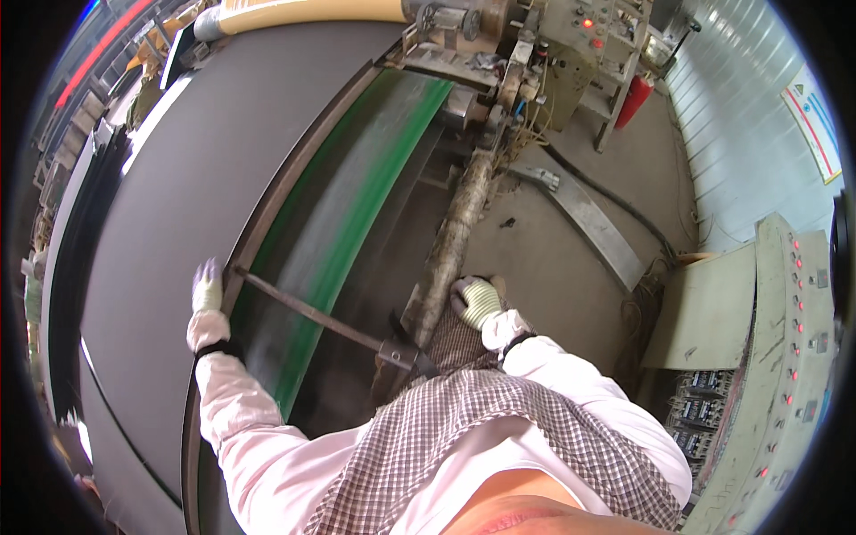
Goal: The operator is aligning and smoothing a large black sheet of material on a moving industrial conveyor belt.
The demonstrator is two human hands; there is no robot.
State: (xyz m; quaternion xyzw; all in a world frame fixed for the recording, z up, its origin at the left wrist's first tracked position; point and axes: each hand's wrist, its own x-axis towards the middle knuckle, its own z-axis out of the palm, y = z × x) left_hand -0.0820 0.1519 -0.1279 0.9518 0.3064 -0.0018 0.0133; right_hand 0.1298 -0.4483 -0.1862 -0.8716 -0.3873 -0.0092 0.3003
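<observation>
My left hand (207, 287), in a pale glove with grey fingers, lies over the wide dark grey sheet (205, 160), just beside its metal edge rail (267, 201). Its fingers are stretched out and hold nothing. My right hand (478, 301), in a striped yellowish glove with dark fingers, is closed at my checked apron (459, 334), close to a worn metal roller (462, 214). What its curled fingers hold, if anything, is hidden. Between my arms a metal rod (312, 312) crosses a green-edged belt (357, 178).
A yellowish roll (308, 12) lies across the far end. On the right stands a control cabinet (789, 357) with red lights and an open front; a metal channel (588, 227) and a black cable (615, 201) lie on the floor. A red extinguisher (633, 100) stands farther back.
</observation>
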